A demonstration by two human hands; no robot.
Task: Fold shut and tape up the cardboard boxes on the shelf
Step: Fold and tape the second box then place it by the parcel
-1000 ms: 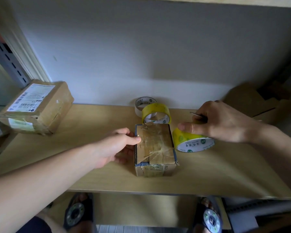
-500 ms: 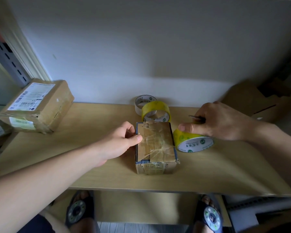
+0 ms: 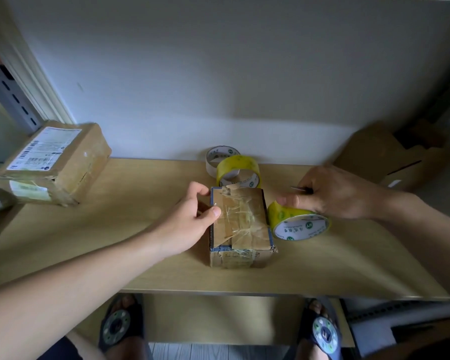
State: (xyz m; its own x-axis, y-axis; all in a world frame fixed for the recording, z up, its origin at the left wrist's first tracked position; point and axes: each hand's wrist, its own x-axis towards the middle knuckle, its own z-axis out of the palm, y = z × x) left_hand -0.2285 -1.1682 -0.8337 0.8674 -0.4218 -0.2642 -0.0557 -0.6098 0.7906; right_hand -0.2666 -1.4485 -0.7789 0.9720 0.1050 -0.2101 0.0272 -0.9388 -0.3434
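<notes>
A small cardboard box (image 3: 240,227) with blue edges and wrinkled clear tape over its closed top stands mid-shelf. My left hand (image 3: 190,219) grips the box's left side, thumb pressing on the top's left edge. My right hand (image 3: 335,193) holds a yellow tape roll (image 3: 298,222) that leans against the box's right side, fingers curled over its top, and a thin metal blade (image 3: 298,188) sticks out between the fingers.
Two more tape rolls, one yellow (image 3: 238,170) and one white (image 3: 220,158), sit behind the box by the wall. A taped, labelled box (image 3: 55,162) lies at the shelf's left end; an open box (image 3: 395,154) stands at the right. My sandalled feet show below the shelf (image 3: 322,266).
My left hand slid slightly forward along the box's left side, thumb staying on the top edge. The right hand and its roll barely moved.
</notes>
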